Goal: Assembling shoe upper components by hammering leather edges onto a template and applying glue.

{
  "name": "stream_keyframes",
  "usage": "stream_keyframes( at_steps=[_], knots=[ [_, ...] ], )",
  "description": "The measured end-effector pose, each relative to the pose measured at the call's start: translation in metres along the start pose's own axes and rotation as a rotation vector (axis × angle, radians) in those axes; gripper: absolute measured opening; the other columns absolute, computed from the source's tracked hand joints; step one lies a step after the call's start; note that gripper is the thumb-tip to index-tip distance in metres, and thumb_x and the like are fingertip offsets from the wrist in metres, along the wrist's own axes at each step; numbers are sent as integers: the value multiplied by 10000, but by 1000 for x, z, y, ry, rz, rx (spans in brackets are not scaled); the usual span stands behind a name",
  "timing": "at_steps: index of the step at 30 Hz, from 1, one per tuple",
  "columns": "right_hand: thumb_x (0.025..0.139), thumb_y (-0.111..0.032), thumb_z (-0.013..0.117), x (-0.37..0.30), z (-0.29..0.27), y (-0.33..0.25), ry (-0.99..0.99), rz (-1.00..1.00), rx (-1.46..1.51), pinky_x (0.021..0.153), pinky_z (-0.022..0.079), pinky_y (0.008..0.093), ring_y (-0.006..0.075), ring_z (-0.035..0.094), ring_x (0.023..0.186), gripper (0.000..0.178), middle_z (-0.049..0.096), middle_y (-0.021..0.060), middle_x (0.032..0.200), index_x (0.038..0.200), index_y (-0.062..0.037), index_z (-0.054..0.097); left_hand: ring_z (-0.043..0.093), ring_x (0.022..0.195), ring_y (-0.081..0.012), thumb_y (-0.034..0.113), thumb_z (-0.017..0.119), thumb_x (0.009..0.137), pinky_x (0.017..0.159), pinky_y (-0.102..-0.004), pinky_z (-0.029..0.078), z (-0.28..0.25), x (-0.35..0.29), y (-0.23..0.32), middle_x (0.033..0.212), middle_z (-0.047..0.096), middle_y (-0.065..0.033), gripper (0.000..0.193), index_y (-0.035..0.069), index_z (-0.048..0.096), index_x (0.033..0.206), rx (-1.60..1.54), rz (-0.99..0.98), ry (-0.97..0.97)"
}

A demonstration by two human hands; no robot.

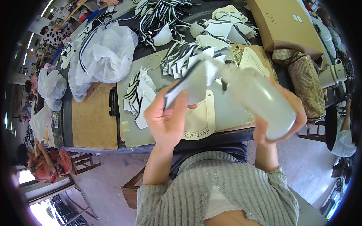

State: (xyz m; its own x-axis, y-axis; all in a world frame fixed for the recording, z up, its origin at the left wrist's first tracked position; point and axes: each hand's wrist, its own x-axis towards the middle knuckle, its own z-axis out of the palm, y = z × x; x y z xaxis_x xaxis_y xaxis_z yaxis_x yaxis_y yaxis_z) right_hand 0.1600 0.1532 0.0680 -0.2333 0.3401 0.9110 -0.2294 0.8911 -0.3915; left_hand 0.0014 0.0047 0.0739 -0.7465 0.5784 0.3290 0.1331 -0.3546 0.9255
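My left hand (164, 116) is closed on a white shoe-upper-like piece (194, 84) with a dark band along one edge. It holds the piece tilted above the table, thumb on the near face. My right hand (294, 109) grips a translucent squeeze bottle (264, 100) with pale contents, tipped so its narrow nozzle points left toward the piece's upper end. The nozzle is smeared by motion, and I cannot tell whether it touches. Beneath lies a cream template (205, 122) with handwriting on a greenish mat (230, 115). Fanned white pieces with black edges (141, 92) lie left of my left hand.
Another fanned row (177, 62) lies beyond my hands, with a black-and-white strip bundle (158, 17) behind it. White plastic bags (107, 56) stand at left. A cardboard box (284, 24) and a patterned pouch (307, 86) fill the right. Co-workers sit at far left.
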Motion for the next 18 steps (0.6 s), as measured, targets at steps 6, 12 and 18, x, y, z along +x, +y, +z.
stream_keyframes(
  at_steps=[6,12,18],
  knots=[
    [956,-274,579,-11,-6,38,640,986,859,991,471,441,280,545,1185,512,520,141,1307,1352,-9,392,671,830,-181,34,603,919,675,-302,590,-21,14,-6,999,670,-153,249,-105,585,1125,123,-109,-32],
    [992,-321,501,-42,-12,67,580,1064,1323,1052,447,446,308,483,1275,473,473,130,1402,1393,-88,408,665,881,-210,86,621,908,699,-351,588,-67,107,-10,1042,650,-136,271,-54,551,1129,6,-35,244],
    [988,-337,505,-37,-14,54,561,1083,1332,1009,484,450,303,495,1262,470,479,132,1391,1382,-98,414,558,1154,-271,180,693,849,986,-400,435,-106,165,-112,1231,574,-192,536,-53,467,1275,1145,127,95]
  ],
)
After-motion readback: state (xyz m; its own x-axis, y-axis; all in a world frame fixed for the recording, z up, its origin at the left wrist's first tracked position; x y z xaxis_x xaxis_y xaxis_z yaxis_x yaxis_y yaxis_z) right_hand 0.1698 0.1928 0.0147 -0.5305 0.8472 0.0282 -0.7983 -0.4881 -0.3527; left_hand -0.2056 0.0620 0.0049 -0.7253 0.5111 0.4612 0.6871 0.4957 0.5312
